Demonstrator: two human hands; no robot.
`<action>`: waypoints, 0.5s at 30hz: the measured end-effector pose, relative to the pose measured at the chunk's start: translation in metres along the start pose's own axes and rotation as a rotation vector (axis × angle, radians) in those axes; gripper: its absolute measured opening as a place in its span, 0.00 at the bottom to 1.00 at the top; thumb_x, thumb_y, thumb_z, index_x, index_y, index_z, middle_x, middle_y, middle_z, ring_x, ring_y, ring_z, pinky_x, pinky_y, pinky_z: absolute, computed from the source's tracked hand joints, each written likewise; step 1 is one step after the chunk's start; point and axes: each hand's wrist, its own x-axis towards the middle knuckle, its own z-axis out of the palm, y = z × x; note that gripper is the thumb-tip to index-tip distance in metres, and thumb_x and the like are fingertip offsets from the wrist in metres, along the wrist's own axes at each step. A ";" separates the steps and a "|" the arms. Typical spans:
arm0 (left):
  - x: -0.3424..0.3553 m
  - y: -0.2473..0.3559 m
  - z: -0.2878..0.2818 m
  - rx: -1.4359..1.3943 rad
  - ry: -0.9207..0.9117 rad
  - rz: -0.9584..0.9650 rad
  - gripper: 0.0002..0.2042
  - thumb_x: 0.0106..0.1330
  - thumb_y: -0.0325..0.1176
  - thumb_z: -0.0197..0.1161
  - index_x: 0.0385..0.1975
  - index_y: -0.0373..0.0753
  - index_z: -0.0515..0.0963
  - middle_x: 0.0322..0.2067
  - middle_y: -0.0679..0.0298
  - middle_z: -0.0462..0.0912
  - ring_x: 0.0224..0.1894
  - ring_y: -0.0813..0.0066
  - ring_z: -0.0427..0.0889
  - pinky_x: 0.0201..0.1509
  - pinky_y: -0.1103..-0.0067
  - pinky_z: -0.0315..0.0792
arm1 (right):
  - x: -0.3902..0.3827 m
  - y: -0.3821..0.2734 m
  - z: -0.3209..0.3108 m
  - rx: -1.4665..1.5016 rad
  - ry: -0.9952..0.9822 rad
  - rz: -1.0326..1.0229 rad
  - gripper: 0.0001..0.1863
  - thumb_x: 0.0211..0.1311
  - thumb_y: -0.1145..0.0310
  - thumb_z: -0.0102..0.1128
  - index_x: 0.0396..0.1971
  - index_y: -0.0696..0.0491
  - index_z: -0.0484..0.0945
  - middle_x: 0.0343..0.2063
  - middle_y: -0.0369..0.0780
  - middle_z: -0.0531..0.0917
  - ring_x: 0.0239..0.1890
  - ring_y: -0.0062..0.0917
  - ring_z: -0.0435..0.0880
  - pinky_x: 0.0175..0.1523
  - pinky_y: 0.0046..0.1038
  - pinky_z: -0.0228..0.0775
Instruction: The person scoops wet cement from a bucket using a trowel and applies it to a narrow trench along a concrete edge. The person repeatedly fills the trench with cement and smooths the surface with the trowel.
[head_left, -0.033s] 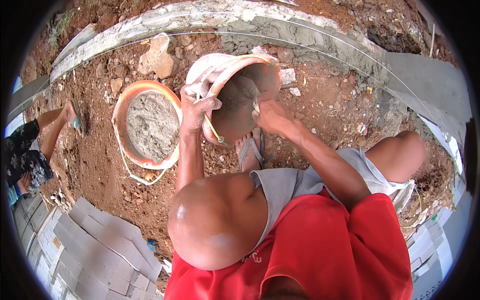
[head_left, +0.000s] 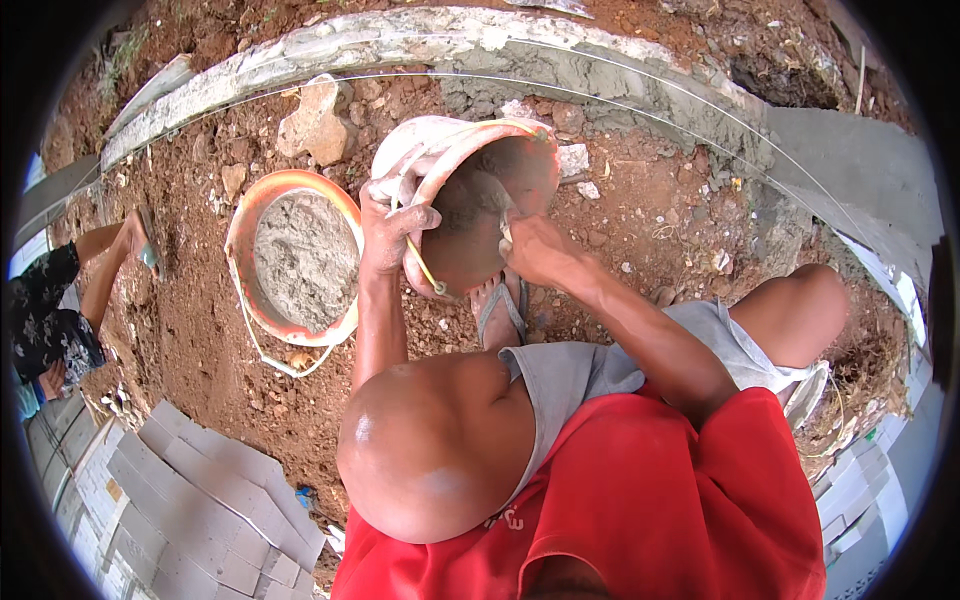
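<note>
A mortar-smeared bucket (head_left: 540,180) is tilted on its side in front of me, its mouth turned toward my right. My left hand (head_left: 390,222) is closed on its rim, near the yellowish bail handle. Inside the bucket is my right hand (head_left: 540,248), wrapped round the pale handle of what looks like a trowel (head_left: 490,190). The grey-coated blade rests against the inner wall, partly lost in shadow. To the left stands a second, orange bucket (head_left: 240,235), upright and holding grey wet mortar (head_left: 305,262), its bail hanging down on the near side.
Beyond the buckets runs a low mortared wall (head_left: 370,45) with white string lines along it. A large stone (head_left: 318,120) lies before it. Another person's leg (head_left: 105,260) shows at far left. Grey flat panels (head_left: 200,490) lie at lower left. Loose reddish soil surrounds my sandalled foot (head_left: 498,310).
</note>
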 end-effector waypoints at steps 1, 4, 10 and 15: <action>-0.003 0.000 -0.002 -0.010 -0.004 0.024 0.10 0.32 0.23 0.67 0.20 0.35 0.82 0.45 0.55 0.88 0.60 0.58 0.79 0.74 0.63 0.61 | -0.006 -0.002 0.000 -0.024 -0.021 -0.024 0.24 0.67 0.65 0.60 0.55 0.68 0.76 0.42 0.63 0.86 0.48 0.56 0.87 0.54 0.49 0.79; 0.002 -0.001 0.003 -0.003 0.060 -0.084 0.23 0.35 0.19 0.69 0.39 0.33 0.89 0.48 0.54 0.88 0.53 0.66 0.84 0.67 0.68 0.71 | -0.023 -0.012 -0.019 0.090 -0.045 0.013 0.28 0.69 0.58 0.59 0.55 0.68 0.76 0.39 0.61 0.86 0.46 0.54 0.88 0.53 0.48 0.78; 0.007 -0.018 0.017 0.184 -0.080 0.063 0.22 0.39 0.20 0.73 0.41 0.35 0.90 0.52 0.60 0.88 0.70 0.61 0.73 0.77 0.63 0.61 | -0.014 -0.034 -0.020 0.528 -0.477 0.161 0.37 0.77 0.46 0.46 0.63 0.69 0.72 0.33 0.57 0.87 0.39 0.45 0.90 0.50 0.44 0.79; 0.010 -0.008 0.002 0.087 -0.038 0.011 0.18 0.38 0.21 0.71 0.35 0.33 0.89 0.46 0.60 0.90 0.59 0.66 0.80 0.75 0.65 0.62 | -0.023 0.031 -0.054 0.012 -0.239 0.246 0.27 0.75 0.50 0.51 0.51 0.61 0.83 0.38 0.55 0.89 0.41 0.46 0.91 0.50 0.47 0.79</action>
